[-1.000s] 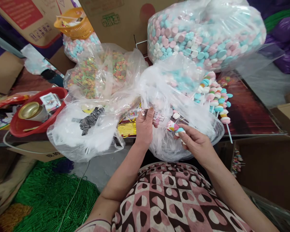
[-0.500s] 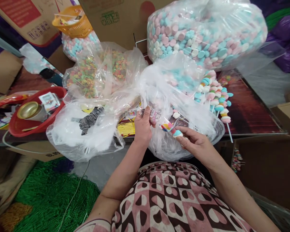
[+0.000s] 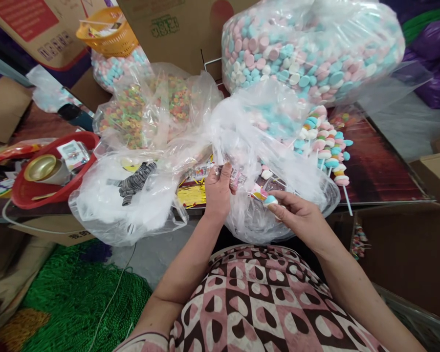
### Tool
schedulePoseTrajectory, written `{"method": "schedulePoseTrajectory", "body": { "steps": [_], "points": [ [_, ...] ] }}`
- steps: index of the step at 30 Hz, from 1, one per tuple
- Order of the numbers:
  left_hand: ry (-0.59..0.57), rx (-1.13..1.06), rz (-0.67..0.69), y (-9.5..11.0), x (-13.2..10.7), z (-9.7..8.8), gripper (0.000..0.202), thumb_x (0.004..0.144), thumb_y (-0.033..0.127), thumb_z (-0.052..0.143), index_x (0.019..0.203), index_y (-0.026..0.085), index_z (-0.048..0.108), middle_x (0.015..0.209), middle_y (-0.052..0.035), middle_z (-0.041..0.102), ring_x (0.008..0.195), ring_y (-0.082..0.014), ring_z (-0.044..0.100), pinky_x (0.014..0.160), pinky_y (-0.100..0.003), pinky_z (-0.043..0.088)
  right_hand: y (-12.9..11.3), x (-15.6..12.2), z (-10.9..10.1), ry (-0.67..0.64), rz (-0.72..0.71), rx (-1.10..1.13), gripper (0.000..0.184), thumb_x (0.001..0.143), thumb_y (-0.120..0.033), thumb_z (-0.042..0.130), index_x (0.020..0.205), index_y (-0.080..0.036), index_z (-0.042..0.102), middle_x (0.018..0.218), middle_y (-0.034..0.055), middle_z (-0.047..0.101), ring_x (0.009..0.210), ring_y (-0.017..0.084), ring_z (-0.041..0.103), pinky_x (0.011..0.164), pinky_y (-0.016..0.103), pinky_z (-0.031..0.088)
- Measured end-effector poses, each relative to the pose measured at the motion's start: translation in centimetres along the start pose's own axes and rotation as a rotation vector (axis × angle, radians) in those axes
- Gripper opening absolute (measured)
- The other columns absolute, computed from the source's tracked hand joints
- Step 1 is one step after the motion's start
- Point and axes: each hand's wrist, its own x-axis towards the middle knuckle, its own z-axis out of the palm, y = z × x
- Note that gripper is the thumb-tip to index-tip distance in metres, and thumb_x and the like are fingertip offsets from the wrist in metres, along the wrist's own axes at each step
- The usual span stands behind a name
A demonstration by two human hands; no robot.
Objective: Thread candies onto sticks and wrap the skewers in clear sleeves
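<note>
My left hand (image 3: 219,190) is closed on a small clear printed candy bag (image 3: 238,180), thumb on top. My right hand (image 3: 297,210) pinches a marshmallow skewer (image 3: 270,200) by its blue and white end. Pink and yellow pieces show between that end and the bag; how far the skewer sits inside the bag I cannot tell. Both hands are above a crumpled clear plastic bag (image 3: 249,222) at the table's front edge. To the right, several finished-looking marshmallow skewers (image 3: 328,142) lie in a pile with white sticks.
A big bag of pastel marshmallows (image 3: 311,58) stands at the back. Left of it are a bag of gummy rings (image 3: 139,112), a white plastic bag (image 3: 102,190) with a grey striped bundle, yellow ties (image 3: 191,194) and a red basket (image 3: 20,190). An open carton (image 3: 407,244) is at lower right.
The pieces between my hands now show pink and yellow, where a red, blue and yellow patch showed before. Both hands have stayed almost in place, and the view has shifted slightly.
</note>
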Motion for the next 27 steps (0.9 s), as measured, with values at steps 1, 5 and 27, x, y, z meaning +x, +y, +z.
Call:
{"method": "schedulePoseTrajectory", "body": {
  "steps": [1, 5, 27],
  "points": [
    [-0.013, -0.005, 0.005, -0.1, -0.1, 0.0, 0.044, 0.069, 0.055, 0.080, 0.068, 0.021, 0.053, 0.051, 0.0095, 0.047, 0.039, -0.0038, 0.040, 0.037, -0.019, 0.030, 0.1, 0.0, 0.2, -0.020, 0.000, -0.002, 0.044, 0.083, -0.048, 0.069, 0.117, -0.019, 0.073, 0.079, 0.0024, 0.071, 0.058, 0.013, 0.054, 0.056, 0.027, 0.047],
    [-0.060, -0.067, 0.020, 0.1, -0.4, 0.3, 0.033, 0.074, 0.048, 0.079, 0.074, 0.021, 0.061, 0.065, 0.0056, 0.060, 0.054, -0.0061, 0.055, 0.050, -0.018, 0.043, 0.7, 0.1, 0.8, -0.056, 0.026, 0.050, 0.055, 0.084, -0.049, 0.068, 0.131, -0.021, 0.064, 0.097, 0.0055, 0.075, 0.065, 0.015, 0.060, 0.060, 0.028, 0.050],
    [0.027, -0.398, -0.390, -0.4, -2.8, 2.6, 0.018, 0.081, 0.033, 0.074, 0.086, 0.018, 0.063, 0.064, 0.0038, 0.061, 0.062, -0.0116, 0.064, 0.067, -0.024, 0.051, 1.3, -1.7, 1.1, -0.075, 0.087, 0.441, 0.063, 0.081, -0.039, 0.076, 0.141, -0.032, 0.056, 0.154, 0.0060, 0.049, 0.125, 0.029, 0.059, 0.089, 0.042, 0.059]
  ]
}}
